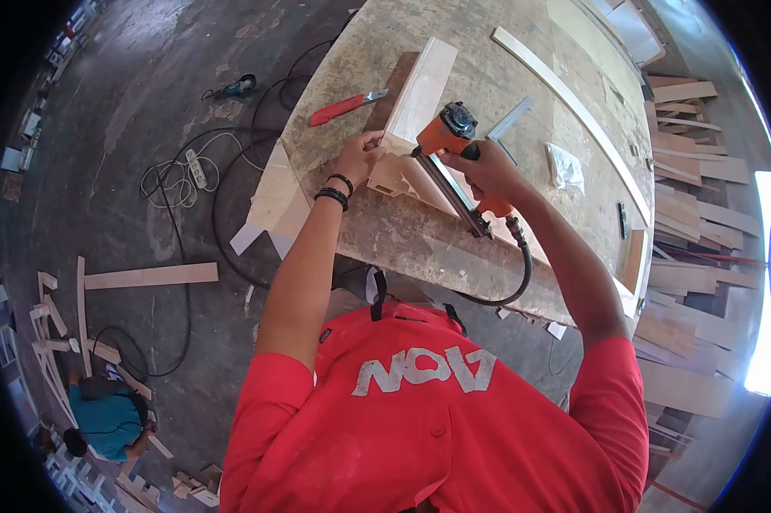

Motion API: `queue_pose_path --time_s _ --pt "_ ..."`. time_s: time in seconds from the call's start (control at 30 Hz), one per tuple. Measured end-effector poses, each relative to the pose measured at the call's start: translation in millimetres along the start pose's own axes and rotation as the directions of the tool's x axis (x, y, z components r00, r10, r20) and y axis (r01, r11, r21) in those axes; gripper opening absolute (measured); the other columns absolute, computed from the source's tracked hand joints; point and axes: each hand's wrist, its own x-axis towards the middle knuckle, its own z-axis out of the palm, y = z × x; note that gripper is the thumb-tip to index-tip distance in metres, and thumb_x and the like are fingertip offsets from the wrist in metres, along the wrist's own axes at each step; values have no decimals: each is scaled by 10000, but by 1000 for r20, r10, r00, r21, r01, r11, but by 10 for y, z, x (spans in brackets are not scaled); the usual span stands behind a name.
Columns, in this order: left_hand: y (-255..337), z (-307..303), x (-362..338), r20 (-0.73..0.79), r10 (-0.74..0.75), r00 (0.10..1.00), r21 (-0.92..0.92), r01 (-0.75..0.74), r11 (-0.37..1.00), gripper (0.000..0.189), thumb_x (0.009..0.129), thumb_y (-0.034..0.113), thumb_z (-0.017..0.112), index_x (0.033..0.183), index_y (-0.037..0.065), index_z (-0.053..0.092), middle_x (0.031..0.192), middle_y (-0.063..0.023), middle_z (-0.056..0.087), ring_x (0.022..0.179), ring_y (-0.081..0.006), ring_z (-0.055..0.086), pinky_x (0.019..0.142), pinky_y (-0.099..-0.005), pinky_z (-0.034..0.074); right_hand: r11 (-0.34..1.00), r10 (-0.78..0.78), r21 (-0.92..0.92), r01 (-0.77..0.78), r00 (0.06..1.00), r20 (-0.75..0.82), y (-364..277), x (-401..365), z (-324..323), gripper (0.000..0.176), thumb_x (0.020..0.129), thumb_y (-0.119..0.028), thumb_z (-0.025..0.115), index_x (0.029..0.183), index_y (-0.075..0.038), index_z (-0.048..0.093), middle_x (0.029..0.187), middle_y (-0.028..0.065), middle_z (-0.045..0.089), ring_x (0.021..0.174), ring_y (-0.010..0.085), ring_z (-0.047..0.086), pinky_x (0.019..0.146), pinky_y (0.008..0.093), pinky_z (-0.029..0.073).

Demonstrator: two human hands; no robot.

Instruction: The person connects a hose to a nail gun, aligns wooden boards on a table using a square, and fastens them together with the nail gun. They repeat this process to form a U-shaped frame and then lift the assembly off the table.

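Observation:
My right hand [492,173] grips an orange and black pneumatic nail gun [441,137], its nose against the wood near a corner joint. A black air hose [522,269] runs from the gun's handle. With thumb and fingers closed, my left hand [360,160] holds the wooden board [424,85] at its near end, close to the nose. A shaped wooden piece [389,175] lies beside that hand. Above it is a red utility knife [338,109] with its blade out. Past the nail gun rests a metal square [511,118], partly hidden by my right hand.
The worktable [334,68] also bears a long wooden strip [573,107] and a clear plastic bag [565,167]. On the floor are a power strip [197,171], cables and a power tool [231,87]. A person [107,419] crouches at lower left. Stacked boards [685,278] stand right.

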Motion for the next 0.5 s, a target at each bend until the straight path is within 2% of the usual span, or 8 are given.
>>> queue_pose_path --time_s 0.1,0.2,0.27,0.3,0.37,0.4,0.47,0.5 --pt "17 9 -40 -6 4 1000 -29 -5 1000 473 866 86 627 1322 -17 552 1244 -146 641 1097 -185 615 945 -301 475 999 29 16 -29 1000 11 -6 4 -11 404 891 -380 701 812 14 666 519 36 561 400 123 552 405 293 442" --pt "-41 13 -29 -37 -8 999 22 9 1000 464 875 94 629 1317 -24 554 1269 -150 628 1110 -182 608 946 -296 474 999 30 13 -30 999 12 36 47 -10 409 889 -386 703 808 13 665 520 34 559 398 123 549 404 290 439" --pt "-66 22 -46 -61 -4 998 -81 -1 997 435 874 109 643 1283 -27 583 1166 -123 672 1029 -154 629 885 -278 491 1000 20 -1 -20 1000 13 23 18 -17 410 889 -389 704 810 12 665 520 32 558 398 123 547 404 288 438" --pt "-89 13 -81 -72 -1 997 -80 -5 997 435 874 109 643 1283 -27 583 1166 -123 672 1029 -154 629 885 -278 491 1000 25 13 -25 1000 11 -2 -3 -18 413 890 -395 704 812 9 665 519 29 555 394 123 542 403 288 437" --pt "-96 -6 -240 -144 -43 989 28 48 998 337 871 154 674 1153 -30 656 995 -72 703 884 -117 633 779 -266 495 999 21 23 -22 999 25 -77 -26 -1 417 891 -402 705 814 6 664 518 27 552 391 122 537 401 287 436" --pt "-98 -31 -282 -159 -51 986 26 56 998 337 871 154 674 1153 -30 656 995 -72 703 884 -117 633 779 -266 495 999 27 28 -28 999 36 -99 -36 19 418 891 -407 705 814 2 665 517 24 550 390 120 533 398 287 433" --pt "-191 -46 -362 -170 -85 982 -77 72 994 269 853 262 720 925 3 713 798 -58 697 721 -132 623 680 -290 491 999 35 35 -38 998 59 -122 -68 115 419 891 -412 706 815 -2 665 516 21 548 389 117 529 396 288 431" --pt "-220 -52 -366 -177 -91 980 -79 78 994 269 853 262 720 925 3 713 798 -58 697 721 -132 623 680 -290 491 998 12 53 -16 996 85 -138 -77 159 420 890 -414 708 819 -2 667 515 17 545 390 114 527 394 288 429"
